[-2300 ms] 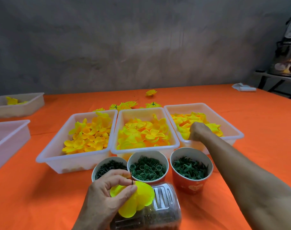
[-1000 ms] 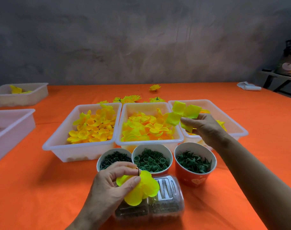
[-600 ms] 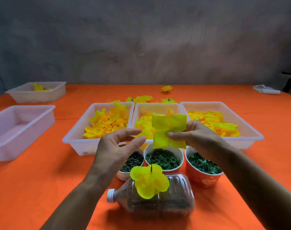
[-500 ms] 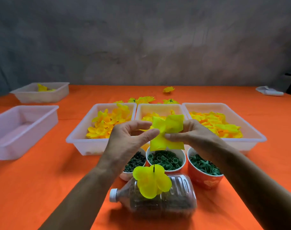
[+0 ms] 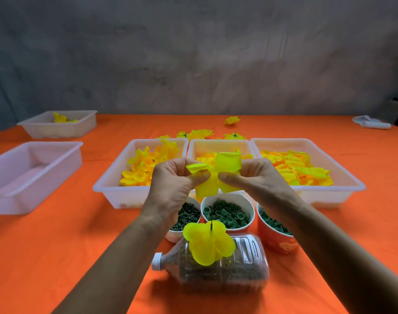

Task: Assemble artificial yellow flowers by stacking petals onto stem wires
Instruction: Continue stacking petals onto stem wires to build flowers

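While both hands pinch it from opposite sides, yellow petal piece (image 5: 216,175) sits mid-air above the cups, in front of middle tray (image 5: 219,143). Left hand (image 5: 173,184) grips its left lobes with thumb and fingers; right hand (image 5: 254,177) grips right side, thumb tip near petal centre. Petal looks partly folded or crumpled; number of layers unclear.

Below, a second petal layer (image 5: 208,243) sits threaded on thin dark stem wire (image 5: 211,224), wire tip poking up through it. Wire stands up from clear plastic bottle (image 5: 225,266) lying on its side, white cap to left, dark fill inside.

Behind bottle, three cups in a row: white cup with dark green bits (image 5: 184,217), white cup with green rings (image 5: 227,214), red cup with green leaf parts (image 5: 275,230). Behind those, three white trays side by side, all holding yellow-orange petals: left tray (image 5: 116,184), middle, right tray (image 5: 329,175). Finished flowers (image 5: 198,133) loose on orange tablecloth (image 5: 57,245) beyond trays. Two more trays far left: near tray (image 5: 34,168), far tray (image 5: 57,125) with few yellow pieces.
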`<state>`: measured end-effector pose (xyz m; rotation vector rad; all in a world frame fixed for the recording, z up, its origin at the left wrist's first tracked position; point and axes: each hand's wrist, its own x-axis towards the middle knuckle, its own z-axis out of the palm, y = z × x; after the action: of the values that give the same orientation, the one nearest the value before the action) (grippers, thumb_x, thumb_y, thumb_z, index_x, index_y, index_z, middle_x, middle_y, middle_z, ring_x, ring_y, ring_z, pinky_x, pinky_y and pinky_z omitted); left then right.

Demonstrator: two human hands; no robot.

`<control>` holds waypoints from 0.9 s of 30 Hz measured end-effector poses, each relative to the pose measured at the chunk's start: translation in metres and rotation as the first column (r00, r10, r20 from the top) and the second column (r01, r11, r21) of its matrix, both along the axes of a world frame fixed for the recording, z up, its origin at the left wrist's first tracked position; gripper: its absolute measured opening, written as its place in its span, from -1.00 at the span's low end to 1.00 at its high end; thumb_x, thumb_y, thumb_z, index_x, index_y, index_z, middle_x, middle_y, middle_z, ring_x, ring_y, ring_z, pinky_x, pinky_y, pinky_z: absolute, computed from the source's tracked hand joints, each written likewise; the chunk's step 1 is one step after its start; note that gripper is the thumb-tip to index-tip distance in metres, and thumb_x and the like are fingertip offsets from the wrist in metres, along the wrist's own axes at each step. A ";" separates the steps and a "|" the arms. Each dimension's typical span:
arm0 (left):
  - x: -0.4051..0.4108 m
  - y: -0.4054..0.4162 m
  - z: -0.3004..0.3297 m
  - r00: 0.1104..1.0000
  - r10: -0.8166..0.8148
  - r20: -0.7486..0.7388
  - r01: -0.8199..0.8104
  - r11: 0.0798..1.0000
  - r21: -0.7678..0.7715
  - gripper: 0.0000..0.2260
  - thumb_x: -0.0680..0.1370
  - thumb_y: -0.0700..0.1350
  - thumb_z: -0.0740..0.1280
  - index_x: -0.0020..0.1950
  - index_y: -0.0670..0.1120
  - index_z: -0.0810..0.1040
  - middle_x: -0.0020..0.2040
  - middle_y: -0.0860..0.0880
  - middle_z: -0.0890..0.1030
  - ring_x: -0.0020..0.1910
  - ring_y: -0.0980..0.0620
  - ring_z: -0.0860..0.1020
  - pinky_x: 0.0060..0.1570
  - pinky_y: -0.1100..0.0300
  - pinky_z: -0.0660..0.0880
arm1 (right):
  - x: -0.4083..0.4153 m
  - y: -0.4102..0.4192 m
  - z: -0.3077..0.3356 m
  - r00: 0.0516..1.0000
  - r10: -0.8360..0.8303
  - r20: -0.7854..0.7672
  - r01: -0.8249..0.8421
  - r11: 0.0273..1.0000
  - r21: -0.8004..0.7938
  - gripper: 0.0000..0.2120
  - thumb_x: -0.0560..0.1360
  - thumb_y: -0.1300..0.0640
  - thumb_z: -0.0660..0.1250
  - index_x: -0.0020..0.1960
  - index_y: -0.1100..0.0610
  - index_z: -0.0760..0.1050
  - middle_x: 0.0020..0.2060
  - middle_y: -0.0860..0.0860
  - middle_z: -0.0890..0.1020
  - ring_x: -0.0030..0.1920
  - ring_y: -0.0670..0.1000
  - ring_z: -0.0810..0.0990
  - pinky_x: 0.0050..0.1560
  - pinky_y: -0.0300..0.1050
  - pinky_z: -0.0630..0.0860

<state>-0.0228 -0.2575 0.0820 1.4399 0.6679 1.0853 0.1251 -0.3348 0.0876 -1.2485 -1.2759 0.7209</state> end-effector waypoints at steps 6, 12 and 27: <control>-0.001 -0.002 -0.010 0.981 0.192 0.025 -0.192 0.950 0.246 -0.82 0.36 -0.29 0.50 -0.30 -0.03 0.61 -0.37 0.03 0.62 -0.34 0.07 0.52 -0.26 0.18 0.51 | -0.003 -0.003 -0.003 0.981 -0.086 -0.173 0.037 0.963 -0.269 -0.94 0.51 0.15 0.33 -0.05 0.14 0.50 -0.26 0.11 0.65 -0.36 -0.03 0.67 -0.38 -0.24 0.56; -0.007 -0.012 -0.023 0.958 0.287 0.024 -0.240 0.748 0.618 -0.82 0.36 -0.32 0.47 -0.20 -0.06 0.62 -0.21 0.01 0.62 -0.18 0.04 0.59 -0.24 0.28 0.47 | -0.010 -0.005 0.000 0.770 -0.086 -0.632 -0.140 0.944 -0.299 -0.80 0.59 0.20 0.14 0.16 0.22 0.44 -0.05 0.24 0.63 -0.31 0.15 0.69 -0.36 -0.12 0.62; -0.017 -0.020 -0.035 0.904 0.417 -0.095 -0.187 0.586 0.788 -0.71 0.32 -0.46 0.44 -0.05 -0.17 0.65 -0.01 -0.08 0.60 0.01 -0.05 0.56 -0.03 0.13 0.50 | -0.013 -0.007 -0.012 0.810 -0.217 -0.545 0.053 0.952 -0.300 -0.48 0.06 0.36 0.43 0.01 0.15 0.48 0.07 0.18 0.57 0.20 0.17 0.54 0.34 0.12 0.38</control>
<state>-0.0393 -0.2773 0.0466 2.3157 0.6957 1.5776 0.1119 -0.3420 0.0755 -1.1946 -0.5912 1.0953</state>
